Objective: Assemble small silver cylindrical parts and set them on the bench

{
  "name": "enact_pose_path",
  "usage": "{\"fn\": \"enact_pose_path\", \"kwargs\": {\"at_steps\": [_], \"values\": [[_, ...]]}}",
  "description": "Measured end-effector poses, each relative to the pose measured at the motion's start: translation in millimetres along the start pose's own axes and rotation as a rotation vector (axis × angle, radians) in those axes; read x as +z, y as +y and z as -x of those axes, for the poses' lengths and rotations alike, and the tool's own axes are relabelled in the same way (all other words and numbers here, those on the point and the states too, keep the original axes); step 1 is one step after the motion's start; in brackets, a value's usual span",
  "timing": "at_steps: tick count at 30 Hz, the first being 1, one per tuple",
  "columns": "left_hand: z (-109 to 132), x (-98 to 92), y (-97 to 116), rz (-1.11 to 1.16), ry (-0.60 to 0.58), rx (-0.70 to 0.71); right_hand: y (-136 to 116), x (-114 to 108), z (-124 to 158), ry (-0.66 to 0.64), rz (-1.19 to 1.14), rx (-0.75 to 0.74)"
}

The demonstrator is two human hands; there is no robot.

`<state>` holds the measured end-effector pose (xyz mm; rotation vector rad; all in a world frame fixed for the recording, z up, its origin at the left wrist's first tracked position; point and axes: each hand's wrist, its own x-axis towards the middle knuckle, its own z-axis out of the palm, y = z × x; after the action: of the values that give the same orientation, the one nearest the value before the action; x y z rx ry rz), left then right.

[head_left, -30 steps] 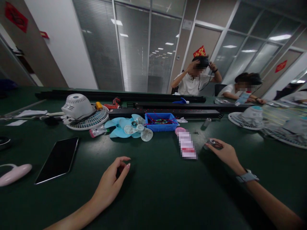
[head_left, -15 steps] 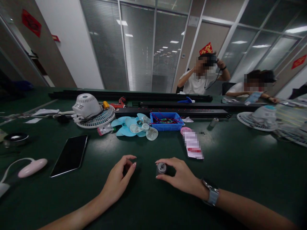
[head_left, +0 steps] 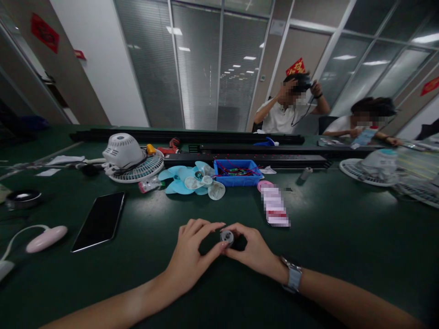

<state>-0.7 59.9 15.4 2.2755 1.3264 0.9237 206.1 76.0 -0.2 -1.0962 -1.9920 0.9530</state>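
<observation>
A small grey cylindrical motor [head_left: 227,237] stands upright above the dark green tabletop, its round end with a central hub facing up. My right hand [head_left: 255,246] pinches it from the right between thumb and forefinger. From the left, my left hand [head_left: 192,249] curves around it, the thumb at its lower left side and the forefinger just by its upper edge, close to the right fingertips. The other left fingers are bent loosely. Part of the motor's side is hidden by the fingers.
Beyond my hands lie light blue fan blades [head_left: 181,180], a blue bin [head_left: 238,179] of wired parts and a pink-and-white item [head_left: 274,205]. A tablet [head_left: 99,221] and fan housing [head_left: 125,153] are left. Another metal cylinder [head_left: 306,173] stands right. Two people sit across.
My left hand has moved right and closed in on the motor. My right hand has shifted slightly left with the motor in its fingers.
</observation>
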Motion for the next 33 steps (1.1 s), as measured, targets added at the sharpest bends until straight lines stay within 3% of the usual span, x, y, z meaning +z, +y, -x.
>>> {"fn": "enact_pose_path", "kwargs": {"at_steps": [7,13,18,23,29,33], "values": [[-23,4.2,8,0.056,-0.041,-0.041,1,-1,1,-0.007,0.038,0.001],[-9,-16.8,-14,0.099,0.049,-0.035,-4,-4,1,-0.023,0.013,0.021],[10,-16.0,-44,-0.056,-0.097,-0.158,-6,-4,1,-0.030,-0.011,0.046],[12,-9.3,-50,-0.095,-0.198,-0.161,-7,-3,2,-0.017,-0.020,0.051],[13,-14.7,-45,0.068,-0.064,-0.255,6,-10,-3,-0.042,-0.286,0.157],[16,-13.2,-47,0.139,-0.006,-0.331,22,-18,-11,0.024,-0.476,0.276]]}}
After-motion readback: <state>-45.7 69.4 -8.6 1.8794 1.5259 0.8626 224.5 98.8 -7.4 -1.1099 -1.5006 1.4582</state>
